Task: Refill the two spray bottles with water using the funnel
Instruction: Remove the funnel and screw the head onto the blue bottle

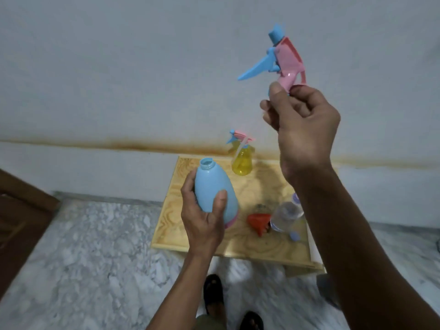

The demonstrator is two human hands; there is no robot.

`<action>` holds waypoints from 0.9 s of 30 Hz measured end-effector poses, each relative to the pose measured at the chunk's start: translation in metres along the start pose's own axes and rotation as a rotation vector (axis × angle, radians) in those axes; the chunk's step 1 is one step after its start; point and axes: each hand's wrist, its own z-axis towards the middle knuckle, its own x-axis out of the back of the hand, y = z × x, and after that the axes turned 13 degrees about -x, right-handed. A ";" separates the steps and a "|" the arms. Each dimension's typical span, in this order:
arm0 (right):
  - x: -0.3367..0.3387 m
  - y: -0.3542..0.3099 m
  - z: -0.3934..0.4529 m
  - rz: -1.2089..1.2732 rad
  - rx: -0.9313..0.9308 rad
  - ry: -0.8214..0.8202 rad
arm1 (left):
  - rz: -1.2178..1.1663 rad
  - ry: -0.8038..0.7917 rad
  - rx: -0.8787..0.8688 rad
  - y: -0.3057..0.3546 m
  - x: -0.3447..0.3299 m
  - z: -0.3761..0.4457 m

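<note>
Right hand [302, 125], raised high against the wall, has its fingers curled round the base of a pink and blue spray head [283, 60], gripping it by the collar with the nozzle pointing up and the long blue trigger slanting down to the left. Left hand [204, 210] wraps thumb and fingers round the blue spray bottle [215, 189], holding it above the near-left part of the wooden table [181, 236]; the bottle's neck is uncapped and tilts slightly away from the person.

Using the table as the landmark: it is a low, pale plywood surface pushed against a white wall [119, 67] with a rusty brown stain line running along it. At the table's far edge stands the yellow spray bottle [241, 160], its spray head on. Toward the table's near-right sits an orange funnel [258, 221] lying on its side, just beside a clear water bottle [287, 215]. A small blue cap [294, 235] lies near the bottle's base. Grey marbled floor [83, 246] surrounds the table, and dark brown woodwork [21, 210] stands to its left.

Much of the water bottle and the table's right edge are hidden behind the right forearm. Dark sandals [214, 296] show below the table.
</note>
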 end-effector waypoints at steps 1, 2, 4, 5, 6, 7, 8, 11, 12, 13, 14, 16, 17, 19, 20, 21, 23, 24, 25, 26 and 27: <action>0.000 -0.008 -0.005 0.015 0.019 -0.026 | 0.009 -0.007 -0.018 0.004 0.000 -0.004; -0.001 -0.015 -0.010 0.025 0.030 -0.053 | 0.018 -0.016 -0.032 0.008 0.001 -0.008; 0.001 -0.021 -0.019 0.039 0.034 -0.098 | 0.020 -0.031 -0.060 0.016 0.004 -0.017; 0.003 -0.022 -0.023 0.045 0.035 -0.115 | 0.010 -0.034 -0.076 0.019 0.006 -0.021; 0.005 -0.023 -0.027 0.049 0.037 -0.129 | 0.000 -0.035 -0.092 0.021 0.008 -0.025; 0.006 -0.023 -0.031 0.047 0.040 -0.137 | -0.007 -0.035 -0.103 0.022 0.010 -0.029; 0.007 -0.022 -0.035 0.039 0.042 -0.139 | -0.015 -0.037 -0.106 0.023 0.012 -0.032; 0.007 -0.018 -0.044 0.004 0.050 -0.160 | -0.049 -0.027 -0.088 0.026 0.017 -0.036; 0.006 -0.016 -0.047 -0.011 0.051 -0.175 | -0.059 -0.023 -0.079 0.027 0.018 -0.036; 0.005 -0.012 -0.049 -0.032 0.052 -0.189 | -0.068 -0.021 -0.073 0.027 0.019 -0.035; 0.003 -0.008 -0.051 -0.059 0.055 -0.201 | -0.072 -0.019 -0.072 0.027 0.021 -0.033; 0.000 0.001 -0.054 -0.124 0.057 -0.224 | -0.077 -0.015 -0.070 0.029 0.023 -0.028; -0.001 0.007 -0.055 -0.151 0.049 -0.237 | -0.080 -0.011 -0.069 0.030 0.025 -0.024; -0.002 0.019 -0.057 -0.189 -0.002 -0.277 | -0.086 -0.010 -0.074 0.032 0.029 -0.016; -0.003 0.026 -0.057 -0.213 -0.033 -0.303 | -0.092 -0.012 -0.071 0.033 0.031 -0.011; -0.003 0.032 -0.058 -0.244 -0.063 -0.329 | -0.098 -0.017 -0.068 0.035 0.034 -0.006; -0.005 0.041 -0.059 -0.291 -0.104 -0.375 | -0.106 -0.034 -0.078 0.037 0.038 0.005; -0.007 0.045 -0.059 -0.305 -0.111 -0.390 | -0.114 -0.044 -0.085 0.037 0.040 0.009; -0.008 0.048 -0.060 -0.316 -0.115 -0.401 | -0.125 -0.051 -0.088 0.038 0.041 0.012; -0.009 0.051 -0.060 -0.323 -0.123 -0.408 | -0.137 -0.055 -0.088 0.038 0.042 0.016; -0.010 0.053 -0.060 -0.322 -0.142 -0.411 | -0.150 -0.059 -0.086 0.038 0.043 0.018</action>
